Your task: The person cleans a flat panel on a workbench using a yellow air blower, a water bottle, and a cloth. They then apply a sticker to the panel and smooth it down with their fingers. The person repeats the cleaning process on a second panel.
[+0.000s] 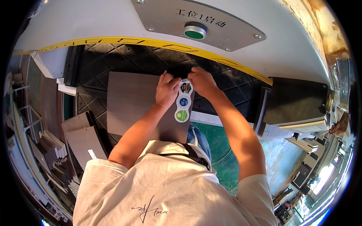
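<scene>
White flat strip of three joined circles (183,102) is lying near the 3 o'clock edge of a grey-brown flat panel (131,101), its lowest circle showing green, its middle one blue. At the strip's 10 o'clock, the bare left hand (167,90) is resting with its fingers bent, thumb and forefinger sitting nearly together by the strip's top end. At the strip's 1 o'clock, the bare right hand (203,82) is holding its fingers curled inward, tips near that same end — whether either hand is pinching the strip, I cannot tell, since the fingers are hiding the contact. Under the panel, a black diamond-patterned mat (96,64) is showing. At the view's 12 o'clock, a round green push button (195,34) is sitting on a grey metal plate (168,24) — beyond a curving yellow band (151,42). At 3 o'clock, a dark flat board (294,100) is topping a stack; at 8 o'clock, flat brown boards (86,142) are lying.
</scene>
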Available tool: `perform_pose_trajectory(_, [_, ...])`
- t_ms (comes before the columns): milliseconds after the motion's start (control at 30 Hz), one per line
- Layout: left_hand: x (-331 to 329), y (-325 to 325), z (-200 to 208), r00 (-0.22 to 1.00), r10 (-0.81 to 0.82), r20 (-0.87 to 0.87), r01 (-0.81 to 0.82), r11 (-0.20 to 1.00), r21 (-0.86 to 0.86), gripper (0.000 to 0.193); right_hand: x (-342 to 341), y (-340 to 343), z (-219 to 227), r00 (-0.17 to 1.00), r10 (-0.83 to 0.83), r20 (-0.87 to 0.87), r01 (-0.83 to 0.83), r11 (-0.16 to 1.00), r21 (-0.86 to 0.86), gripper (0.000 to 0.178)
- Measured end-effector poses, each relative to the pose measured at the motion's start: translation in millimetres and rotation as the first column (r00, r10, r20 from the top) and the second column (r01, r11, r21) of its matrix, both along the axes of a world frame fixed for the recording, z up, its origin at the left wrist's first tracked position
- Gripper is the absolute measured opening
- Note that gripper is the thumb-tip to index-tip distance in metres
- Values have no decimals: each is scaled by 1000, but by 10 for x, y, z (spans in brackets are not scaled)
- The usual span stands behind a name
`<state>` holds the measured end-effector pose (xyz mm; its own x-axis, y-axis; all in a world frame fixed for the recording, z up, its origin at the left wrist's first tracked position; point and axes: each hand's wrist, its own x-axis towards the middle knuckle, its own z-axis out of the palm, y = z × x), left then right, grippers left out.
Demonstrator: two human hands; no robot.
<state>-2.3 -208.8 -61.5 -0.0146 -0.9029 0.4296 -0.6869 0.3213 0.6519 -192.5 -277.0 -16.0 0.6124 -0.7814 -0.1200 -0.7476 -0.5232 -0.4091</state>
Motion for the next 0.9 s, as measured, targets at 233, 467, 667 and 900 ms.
perform_pose_trajectory(233, [9,88,71,997,52,62,-52,999,-4,12,34,-11,-2,998,58,19,-57,998,-16,8])
perform_pose_trajectory(467, [25,188,83,995,78,67,-78,997,-13,11,100,-44,33,988,153,1,-153,988,-32,11])
perform_pose_trajectory(667, [28,277,101,993,102,61,-103,995,2,12,130,-79,54,968,251,-14,-252,965,-71,12])
perform_pose_trajectory(900, [42,318,69,994,102,33,-102,995,4,11,127,-29,27,964,267,-2,-266,962,-66,11])
